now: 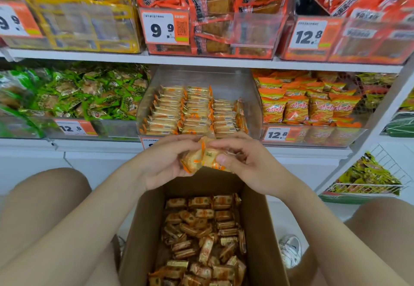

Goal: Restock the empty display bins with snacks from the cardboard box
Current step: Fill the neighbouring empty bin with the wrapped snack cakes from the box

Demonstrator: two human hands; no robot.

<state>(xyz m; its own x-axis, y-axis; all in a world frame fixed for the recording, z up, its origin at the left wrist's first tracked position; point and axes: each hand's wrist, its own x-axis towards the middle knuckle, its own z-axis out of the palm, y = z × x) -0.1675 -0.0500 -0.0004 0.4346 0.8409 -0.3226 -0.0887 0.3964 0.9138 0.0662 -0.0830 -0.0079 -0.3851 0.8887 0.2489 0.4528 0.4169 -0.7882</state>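
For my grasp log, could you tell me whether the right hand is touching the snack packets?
Touching: the head view shows the right hand gripping the snack packets, thumb on them.

A: Where does the view look from?
B: From the person's head — a single wide-angle camera, facing forward and down.
A: How near is it?
B: Close. The cardboard box lies right beneath, between the knees. The left hand and right hand, both gripping snack packets, meet mid-frame — and the shelf with its clear display bin fills the top just beyond them.
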